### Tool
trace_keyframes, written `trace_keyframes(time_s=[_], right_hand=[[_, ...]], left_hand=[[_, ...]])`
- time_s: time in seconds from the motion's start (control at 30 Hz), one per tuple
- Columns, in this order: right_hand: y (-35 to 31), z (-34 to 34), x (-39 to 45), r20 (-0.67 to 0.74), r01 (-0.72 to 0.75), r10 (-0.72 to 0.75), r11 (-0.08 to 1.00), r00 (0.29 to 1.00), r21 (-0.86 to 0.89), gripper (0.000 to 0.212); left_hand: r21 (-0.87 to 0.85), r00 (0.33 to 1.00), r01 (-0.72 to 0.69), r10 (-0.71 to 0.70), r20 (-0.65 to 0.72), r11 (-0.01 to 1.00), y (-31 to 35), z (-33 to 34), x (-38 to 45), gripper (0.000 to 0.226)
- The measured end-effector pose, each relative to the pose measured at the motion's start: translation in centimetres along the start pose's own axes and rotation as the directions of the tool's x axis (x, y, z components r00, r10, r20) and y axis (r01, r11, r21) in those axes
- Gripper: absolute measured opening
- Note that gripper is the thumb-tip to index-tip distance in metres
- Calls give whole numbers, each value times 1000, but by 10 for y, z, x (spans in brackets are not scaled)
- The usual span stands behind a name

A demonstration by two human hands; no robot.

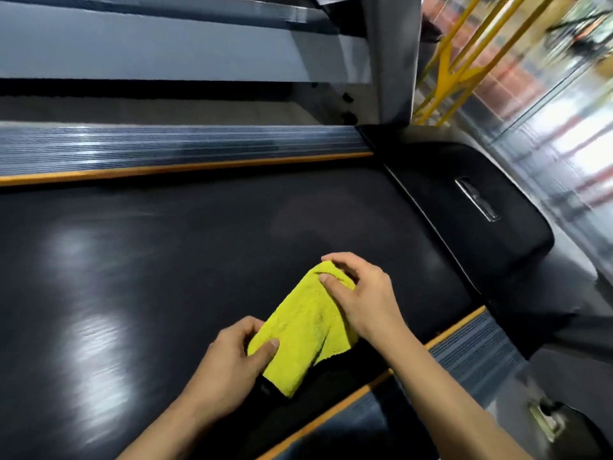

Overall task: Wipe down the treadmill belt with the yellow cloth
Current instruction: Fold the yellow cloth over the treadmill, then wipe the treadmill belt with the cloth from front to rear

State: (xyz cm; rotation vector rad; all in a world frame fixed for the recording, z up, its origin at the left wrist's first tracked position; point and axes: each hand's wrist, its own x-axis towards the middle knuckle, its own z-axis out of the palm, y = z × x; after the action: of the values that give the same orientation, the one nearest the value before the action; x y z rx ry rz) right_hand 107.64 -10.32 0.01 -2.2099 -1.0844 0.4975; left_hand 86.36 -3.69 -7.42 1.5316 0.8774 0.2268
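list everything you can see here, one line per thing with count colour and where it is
treadmill belt: one, black and glossy, fills the middle of the view
yellow cloth: one, yellow-green, lower centre, on or just over the belt, held at both ends
side rails: two, grey and ribbed with an orange edge strip, one beyond the belt, one along the near edge at lower right
motor cover: one, black with a silver badge, at the belt's right end
upright post: one, grey, top centre right
yellow metal frame: one, yellow, upper right behind the post
left hand: one, pinches the cloth's near end
right hand: one, grips the cloth's far end
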Motion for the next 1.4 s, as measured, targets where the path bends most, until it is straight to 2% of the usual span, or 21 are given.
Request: trace_keyframes(time_s=[0.1,0.2,0.3,0.33,0.37,0.43,0.47,0.5,0.57,0.63,0.73,0.77,0.87,0.97,1.07,1.13,1.23,1.4], right_hand=[[18,-20,45,70,57,-41,969,997,-240,28],[21,-43,85,123,135,-89,888,988,-440,32],[25,-62,127,127,205,-161,802,979,-560,31],[31,-62,144,116,222,-190,789,975,-573,30],[40,-59,159,104,233,-214,780,971,-580,30],[66,-43,178,88,242,-240,747,967,-619,35],[80,-32,181,83,246,-253,724,964,-644,38],[95,-22,182,67,243,-265,717,962,-653,41],[122,-6,177,-35,200,-274,778,961,-596,37],[139,9,168,-151,176,-293,835,944,-521,30],[145,29,156,-196,170,-282,878,939,-448,30],[145,34,154,-193,161,-264,890,945,-426,32],[152,40,145,-161,146,-238,885,958,-442,48],[163,48,136,-41,167,-215,853,976,-494,79],[170,54,129,27,141,-150,833,988,-534,95],[169,56,127,34,108,-105,843,994,-527,92],[166,63,128,9,60,-63,872,998,-485,76],[173,60,144,-95,41,-87,912,992,-408,65]], left_hand=[[-63,995,78,-73,70,995,9,47,40,11],[-307,980,181,-145,136,934,28,92,71,11],[-455,983,184,-169,74,871,48,126,111,14],[-427,987,144,-159,0,893,51,133,126,14],[-327,988,99,-131,-77,940,53,139,140,14],[-17,988,57,-59,-142,998,56,142,157,17],[129,990,47,-29,-140,991,56,141,162,22],[243,990,41,-6,-143,969,53,139,166,28],[372,988,46,13,-155,927,45,132,168,37],[435,987,25,46,-151,900,39,127,165,38],[464,985,-13,92,-147,886,32,118,167,29],[519,978,-26,129,-163,854,29,114,169,26],[747,922,-61,324,-213,662,19,100,181,22],[848,833,-99,510,-216,521,10,91,190,28],[884,814,-143,561,-151,445,-2,89,197,44],[892,848,-124,513,-132,435,-11,87,200,52],[904,862,-113,493,-117,413,-17,81,210,54],[915,873,-118,479,-90,387,-6,78,245,56]])
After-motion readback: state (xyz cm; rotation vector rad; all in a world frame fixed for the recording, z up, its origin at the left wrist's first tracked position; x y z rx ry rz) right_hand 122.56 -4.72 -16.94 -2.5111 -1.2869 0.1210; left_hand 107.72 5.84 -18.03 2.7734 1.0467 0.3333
